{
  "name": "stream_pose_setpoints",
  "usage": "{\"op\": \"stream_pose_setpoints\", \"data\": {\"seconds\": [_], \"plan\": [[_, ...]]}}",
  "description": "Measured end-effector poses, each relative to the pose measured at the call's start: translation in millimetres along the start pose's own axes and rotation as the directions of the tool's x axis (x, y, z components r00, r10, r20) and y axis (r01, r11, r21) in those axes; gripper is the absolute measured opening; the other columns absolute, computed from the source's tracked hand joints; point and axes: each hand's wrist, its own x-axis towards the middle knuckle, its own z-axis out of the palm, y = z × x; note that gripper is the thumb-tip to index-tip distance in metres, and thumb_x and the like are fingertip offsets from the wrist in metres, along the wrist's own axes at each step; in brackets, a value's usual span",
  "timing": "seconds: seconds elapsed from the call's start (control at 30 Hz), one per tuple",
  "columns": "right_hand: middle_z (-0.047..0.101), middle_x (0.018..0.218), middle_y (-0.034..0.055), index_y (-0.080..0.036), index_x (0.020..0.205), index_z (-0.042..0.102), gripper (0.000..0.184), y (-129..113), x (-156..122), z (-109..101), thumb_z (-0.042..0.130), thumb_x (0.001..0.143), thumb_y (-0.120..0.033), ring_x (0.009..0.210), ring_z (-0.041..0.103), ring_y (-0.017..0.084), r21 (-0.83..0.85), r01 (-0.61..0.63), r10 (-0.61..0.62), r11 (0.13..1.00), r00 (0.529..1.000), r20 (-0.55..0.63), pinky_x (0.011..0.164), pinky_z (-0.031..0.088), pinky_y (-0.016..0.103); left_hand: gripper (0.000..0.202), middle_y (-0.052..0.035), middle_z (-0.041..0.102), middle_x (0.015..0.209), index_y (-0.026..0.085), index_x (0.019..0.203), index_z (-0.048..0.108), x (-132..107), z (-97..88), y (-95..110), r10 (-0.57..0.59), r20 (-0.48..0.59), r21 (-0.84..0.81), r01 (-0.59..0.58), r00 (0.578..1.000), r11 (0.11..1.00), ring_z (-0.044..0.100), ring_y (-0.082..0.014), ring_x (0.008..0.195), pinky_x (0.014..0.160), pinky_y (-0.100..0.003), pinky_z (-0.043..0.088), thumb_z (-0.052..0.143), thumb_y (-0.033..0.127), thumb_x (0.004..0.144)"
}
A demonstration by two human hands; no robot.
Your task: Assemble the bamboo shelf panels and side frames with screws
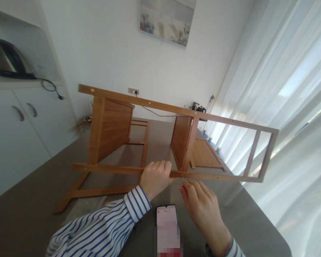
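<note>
A partly built wooden shelf frame (115, 132) lies on its side on a grey-brown table (26, 210). My left hand (155, 177) is wrapped round the near lower rail (107, 169) of the frame. My right hand (199, 200) pinches a thin metal tool, likely a hex key (182, 177), whose tip meets the rail just right of my left hand. Two upright panels (180, 137) join the near rail to the far rail.
A smartphone (167, 219) lies on the table between my forearms. A loose wooden panel (205, 153) and another frame piece (139, 134) lie behind the shelf. White cabinets (18, 132) with a kettle (8, 59) stand left; sheer curtains (289, 92) hang right.
</note>
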Motion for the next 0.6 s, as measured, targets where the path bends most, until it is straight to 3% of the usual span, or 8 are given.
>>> {"op": "stream_pose_setpoints", "data": {"seconds": [0.1,0.23,0.3,0.47,0.6], "plan": [[0.057,0.064,0.0013,-0.017,0.079,0.056,0.016,-8,-1,8,0.049,0.092,-0.022,0.060,0.055,0.015,0.012,-0.099,0.100,0.995,0.994,-0.053,0.056,0.036,0.027,0.049,-0.0066,0.062,0.065,0.017,0.070,0.053,0,-0.2,0,0.002,0.001,-0.005,-0.002,1.000,1.000,0.060,-0.0236,0.064,0.059,-0.034,0.032,0.042,0.062,0.084],[0.050,0.056,-0.0012,-0.020,0.065,0.045,0.029,-15,-2,13,0.043,0.094,-0.024,0.051,0.048,0.012,0.058,-0.303,0.306,0.951,0.949,-0.069,0.051,0.029,0.026,0.050,-0.0067,0.062,0.065,0.017,0.070,0.053,0,-0.5,0,0.002,0.002,0.002,-0.002,1.000,1.000,0.060,-0.0236,0.063,0.058,-0.034,0.032,0.040,0.062,0.084],[0.051,0.056,-0.0009,-0.021,0.064,0.043,0.031,-16,-1,11,0.042,0.094,-0.026,0.051,0.048,0.012,0.014,-0.332,0.333,0.943,0.942,-0.053,0.050,0.026,0.026,0.050,-0.0064,0.062,0.065,0.017,0.070,0.053,0,-0.3,-1,0.005,0.003,0.009,-0.005,1.000,1.000,0.060,-0.0234,0.063,0.058,-0.034,0.032,0.039,0.062,0.085],[0.053,0.055,-0.0004,-0.021,0.063,0.043,0.032,-17,4,3,0.039,0.094,-0.028,0.048,0.049,0.012,-0.020,-0.352,0.353,0.936,0.935,0.043,0.049,0.022,0.027,0.049,-0.0062,0.062,0.065,0.017,0.071,0.053,0,0.9,0,-0.006,0.010,0.014,0.006,1.000,1.000,0.060,-0.0229,0.063,0.059,-0.034,0.033,0.040,0.062,0.085],[0.054,0.053,-0.0001,-0.021,0.064,0.044,0.032,-17,5,3,0.035,0.094,-0.031,0.046,0.049,0.013,0.190,-0.525,0.491,0.830,0.848,0.197,0.048,0.023,0.026,0.048,-0.0068,0.062,0.066,0.016,0.071,0.054,0,-1.0,1,-0.009,0.022,0.011,0.009,1.000,1.000,0.060,-0.0216,0.064,0.058,-0.033,0.033,0.042,0.061,0.084]]}}
